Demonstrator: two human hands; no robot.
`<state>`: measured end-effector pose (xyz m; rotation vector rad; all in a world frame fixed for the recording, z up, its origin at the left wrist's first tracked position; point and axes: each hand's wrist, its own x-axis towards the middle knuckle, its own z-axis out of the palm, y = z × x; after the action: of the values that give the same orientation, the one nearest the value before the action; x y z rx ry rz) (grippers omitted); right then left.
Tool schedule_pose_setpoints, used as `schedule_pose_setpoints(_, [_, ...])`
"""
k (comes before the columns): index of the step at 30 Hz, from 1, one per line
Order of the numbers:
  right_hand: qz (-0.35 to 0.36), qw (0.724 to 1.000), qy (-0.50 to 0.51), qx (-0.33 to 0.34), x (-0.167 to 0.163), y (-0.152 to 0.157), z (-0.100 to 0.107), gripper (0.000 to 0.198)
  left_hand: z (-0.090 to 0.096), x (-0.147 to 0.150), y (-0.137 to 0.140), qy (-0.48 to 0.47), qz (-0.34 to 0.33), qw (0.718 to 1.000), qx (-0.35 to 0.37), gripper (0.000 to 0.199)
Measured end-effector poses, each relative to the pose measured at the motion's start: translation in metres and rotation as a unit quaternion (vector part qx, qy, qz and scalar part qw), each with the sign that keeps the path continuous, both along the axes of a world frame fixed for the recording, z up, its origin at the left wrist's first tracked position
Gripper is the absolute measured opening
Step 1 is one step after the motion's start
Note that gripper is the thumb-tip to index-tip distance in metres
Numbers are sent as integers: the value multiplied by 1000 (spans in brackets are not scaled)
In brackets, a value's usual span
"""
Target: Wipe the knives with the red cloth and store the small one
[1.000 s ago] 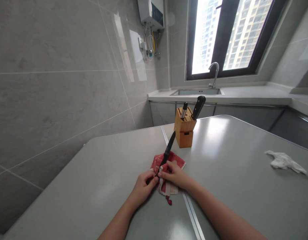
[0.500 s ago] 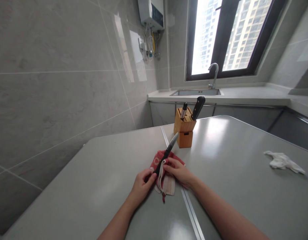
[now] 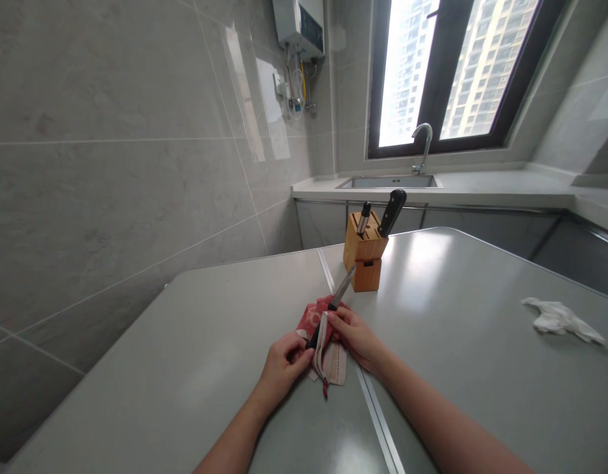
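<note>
A knife (image 3: 342,288) with a black handle points up and away to the right, its tip in front of the wooden block. My left hand (image 3: 282,363) is closed on the end of its handle. Around the middle of the handle lies a red and white cloth (image 3: 311,316), partly folded over it. My right hand (image 3: 356,337) pinches this cloth against the handle near the blade. Part of the handle is hidden under the cloth and fingers.
Just beyond the blade stands a wooden knife block (image 3: 365,253) holding a large black-handled knife (image 3: 392,212) and another black-and-silver handle (image 3: 363,218). A crumpled white cloth or tissue (image 3: 560,320) lies on the table (image 3: 185,368) at right. Behind are a sink (image 3: 390,182) and faucet (image 3: 424,148).
My right hand has shifted slightly with the cloth, which now covers more of the handle. The knife has turned a little, so its blade shows darker and narrower.
</note>
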<state>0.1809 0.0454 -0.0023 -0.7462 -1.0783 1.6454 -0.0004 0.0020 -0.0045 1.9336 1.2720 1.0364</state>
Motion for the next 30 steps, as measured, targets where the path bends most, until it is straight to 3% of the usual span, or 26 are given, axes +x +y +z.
schedule_pose_setpoints(30, [55,994,-66,70,-1,-7,5,23,3,0,-3,-28,-17,999,-11,27])
